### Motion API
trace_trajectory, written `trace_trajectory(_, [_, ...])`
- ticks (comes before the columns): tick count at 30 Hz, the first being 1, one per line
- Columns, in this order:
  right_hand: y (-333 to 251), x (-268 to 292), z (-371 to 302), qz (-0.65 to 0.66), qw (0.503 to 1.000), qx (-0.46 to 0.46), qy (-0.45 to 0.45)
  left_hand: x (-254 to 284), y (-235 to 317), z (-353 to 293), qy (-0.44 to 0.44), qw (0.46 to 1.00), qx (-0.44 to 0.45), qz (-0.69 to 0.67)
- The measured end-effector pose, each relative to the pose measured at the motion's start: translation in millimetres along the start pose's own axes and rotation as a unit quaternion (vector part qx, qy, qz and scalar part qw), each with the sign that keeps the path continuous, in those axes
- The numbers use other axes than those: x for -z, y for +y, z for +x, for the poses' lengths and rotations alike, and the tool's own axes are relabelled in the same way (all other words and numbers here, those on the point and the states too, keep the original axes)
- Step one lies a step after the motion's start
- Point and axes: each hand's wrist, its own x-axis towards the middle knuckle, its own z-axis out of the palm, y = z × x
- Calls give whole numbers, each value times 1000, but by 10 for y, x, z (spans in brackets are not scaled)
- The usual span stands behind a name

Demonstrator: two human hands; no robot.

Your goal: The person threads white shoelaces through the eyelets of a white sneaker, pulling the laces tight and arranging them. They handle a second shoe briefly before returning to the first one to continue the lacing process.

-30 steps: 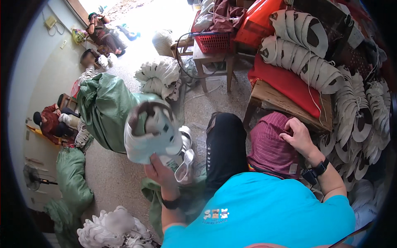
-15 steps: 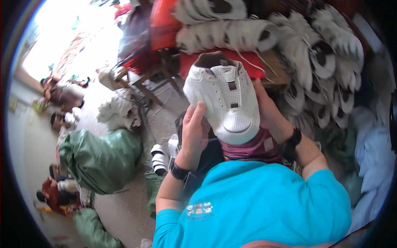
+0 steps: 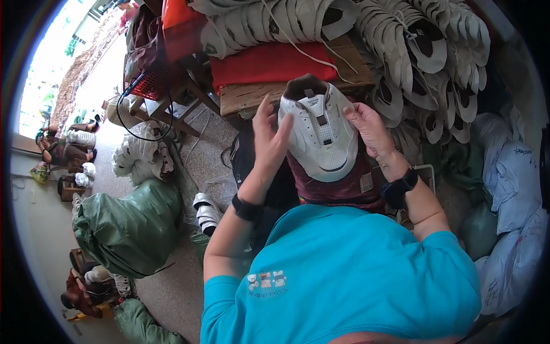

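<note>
A white shoe upper sits in the upper middle of the frame, resting on a dark red cloth over the person's lap, its open collar pointing up toward a wooden bench and its rounded toe pointing down toward the turquoise shirt. The left hand stands at the shoe's left edge, fingers nearly straight and spread upward, the palm side laid against the side of the shoe rather than closed around it. The right hand is at the shoe's right edge, fingers loosely curled, their tips touching the rim near the collar; whether it grips the edge cannot be told. Both wrists wear black bands. Behind the bench, rows of pale shoe uppers fill the upper right of the frame, above a red cloth. A big green sack lies at lower left, with white shoes just right of it.
</note>
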Motion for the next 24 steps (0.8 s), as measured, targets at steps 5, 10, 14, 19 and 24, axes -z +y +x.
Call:
trace_trajectory(5, [-8,18,34,-23,999,-13,22,-356,114,243,-64,993,-49,82])
trace_trajectory(10, [-198,-35,217,-283,931,222,69,-414,276,173,-94,986,-77,110])
trace_trajectory(14, [-175,-203,417,-326,908,263,9,-563,240,121,12,963,-166,212])
trace_trajectory(19, [-47,-282,311,-336,893,295,40,-525,227,149,-48,988,-100,107])
trace_trajectory(24, [83,-249,301,-302,911,279,31,-409,-186,113,-73,980,30,-185])
